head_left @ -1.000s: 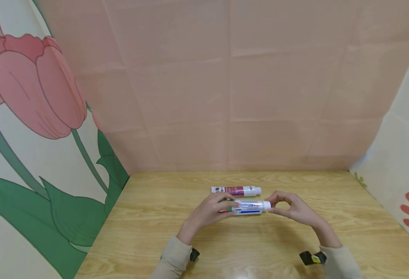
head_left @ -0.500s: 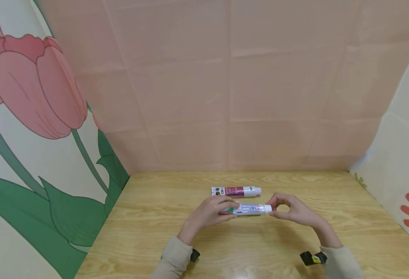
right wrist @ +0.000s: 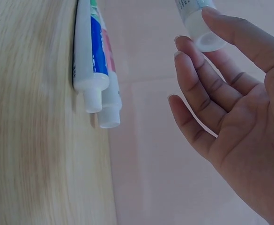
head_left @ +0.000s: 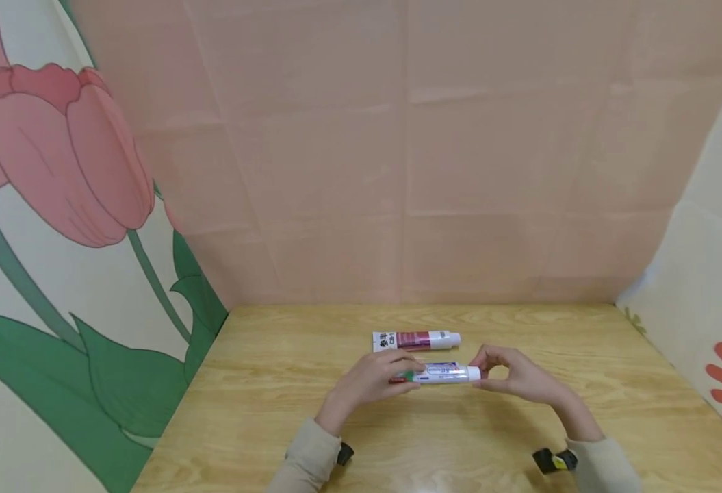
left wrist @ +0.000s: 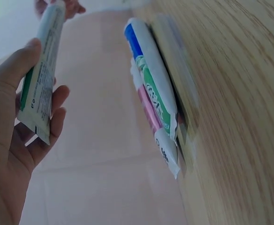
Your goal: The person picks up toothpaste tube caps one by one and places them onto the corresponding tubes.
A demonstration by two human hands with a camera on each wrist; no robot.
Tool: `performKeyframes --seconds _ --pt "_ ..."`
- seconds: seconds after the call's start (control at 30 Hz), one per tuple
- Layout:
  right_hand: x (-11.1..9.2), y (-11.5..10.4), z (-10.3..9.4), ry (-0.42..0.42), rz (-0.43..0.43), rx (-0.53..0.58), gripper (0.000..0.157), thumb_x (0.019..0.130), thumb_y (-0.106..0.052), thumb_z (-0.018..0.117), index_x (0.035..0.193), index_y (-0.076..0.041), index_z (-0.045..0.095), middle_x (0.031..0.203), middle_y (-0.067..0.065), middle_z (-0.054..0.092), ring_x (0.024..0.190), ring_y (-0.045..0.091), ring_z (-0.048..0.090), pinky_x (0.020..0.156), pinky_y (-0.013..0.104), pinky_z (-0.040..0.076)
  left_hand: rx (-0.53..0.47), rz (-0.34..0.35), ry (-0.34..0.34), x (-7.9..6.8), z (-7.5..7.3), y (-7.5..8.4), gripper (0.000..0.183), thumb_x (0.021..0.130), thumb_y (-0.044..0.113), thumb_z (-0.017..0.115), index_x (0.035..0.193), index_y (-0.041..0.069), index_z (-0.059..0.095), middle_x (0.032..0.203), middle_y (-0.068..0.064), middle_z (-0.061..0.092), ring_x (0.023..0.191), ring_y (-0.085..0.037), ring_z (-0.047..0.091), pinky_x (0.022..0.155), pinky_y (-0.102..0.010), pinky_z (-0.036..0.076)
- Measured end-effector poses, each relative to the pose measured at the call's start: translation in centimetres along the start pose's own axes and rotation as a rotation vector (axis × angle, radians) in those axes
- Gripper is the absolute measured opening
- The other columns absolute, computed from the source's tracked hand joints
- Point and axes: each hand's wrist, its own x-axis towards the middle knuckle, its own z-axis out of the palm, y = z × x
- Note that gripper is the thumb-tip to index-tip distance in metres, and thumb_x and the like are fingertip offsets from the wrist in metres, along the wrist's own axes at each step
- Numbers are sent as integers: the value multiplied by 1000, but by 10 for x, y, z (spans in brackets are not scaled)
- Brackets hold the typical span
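A white toothpaste tube with a green end (head_left: 443, 374) is held level above the table, its white cap pointing right. My left hand (head_left: 375, 376) grips its flat end between thumb and fingers, and my right hand (head_left: 521, 374) pinches the cap end. The left wrist view shows this tube (left wrist: 45, 70) well apart from the tabletop. Below it lies a blue and green toothpaste tube (left wrist: 151, 79), mostly hidden in the head view. Beyond that lies a pink and white toothpaste tube (head_left: 415, 340), cap to the right. Neither hand touches the two lying tubes.
The wood-grain table (head_left: 262, 411) ends at a pink cloth backdrop (head_left: 336, 171). A tulip-printed panel (head_left: 59, 157) stands at the left, and a flower-printed panel (head_left: 705, 274) at the right. Black wrist straps (head_left: 554, 460) show at the sleeves.
The held tube has shifted slightly toward me, with both hands staying on it. It now covers more of the blue and green tube below. The pink and white tube has stayed put.
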Motion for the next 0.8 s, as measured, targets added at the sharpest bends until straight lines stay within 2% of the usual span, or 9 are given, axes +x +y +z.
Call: performKeyframes --seconds 0.27,0.43,0.8 --pt "-2 5 4 -19 -2 -9 19 81 -19 72 95 -17 58 82 -1 64 74 8 58 66 22 46 -9 -1 -37 -4 9 0 32 82 28 70 113 20 65 110 5 64 95 -3 59 83 -11 46" --pt "-4 11 8 -42 9 -15 18 81 -20 71 94 -18 59 83 -4 64 75 7 59 68 26 50 2 9 -63 -7 11 0 30 84 30 68 112 20 65 106 8 64 87 0 58 77 -6 43" --pt "-6 22 15 -66 9 -41 19 79 -12 73 93 -13 60 81 1 65 74 7 60 66 32 52 6 -7 -147 -9 15 3 31 85 31 66 113 19 63 105 8 63 83 2 56 70 0 38"
